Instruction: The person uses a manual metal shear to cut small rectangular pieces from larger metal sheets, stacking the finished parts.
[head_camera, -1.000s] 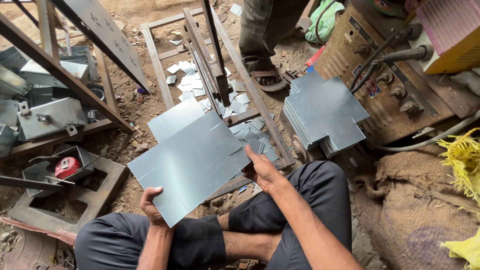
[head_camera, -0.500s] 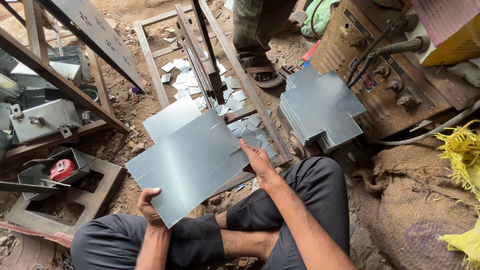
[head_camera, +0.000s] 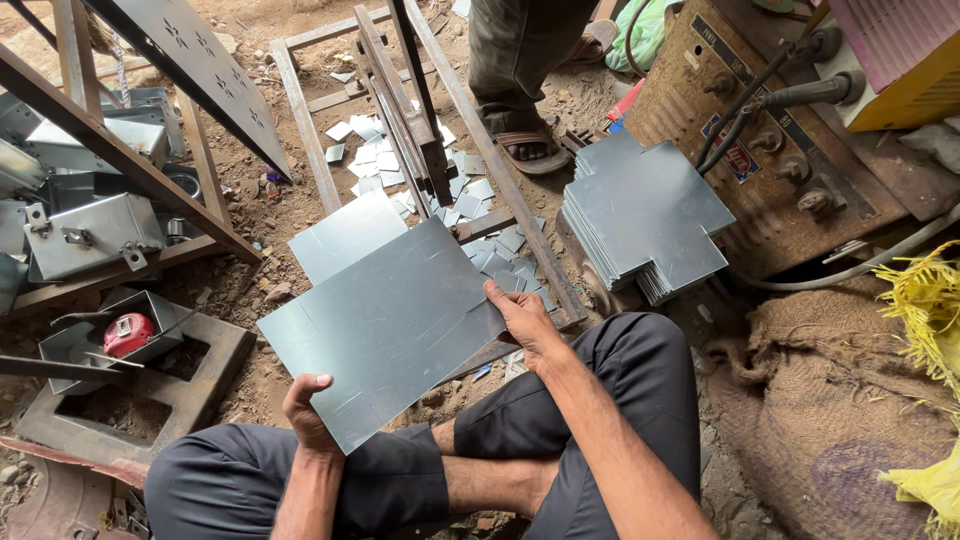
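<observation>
- The standing person (head_camera: 520, 70) is cut off above the shin by the top edge.
- The metal sheet (head_camera: 385, 325) hides the left hand's (head_camera: 308, 408) fingers.
- The burlap sack (head_camera: 850, 430) runs off the bottom-right corner.

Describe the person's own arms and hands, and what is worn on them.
Both forearms are bare: no sleeves, gloves, watch or rings show. The left hand and right hand are ungloved, with bare fingers. Dark trousers cover the legs below them.
</observation>
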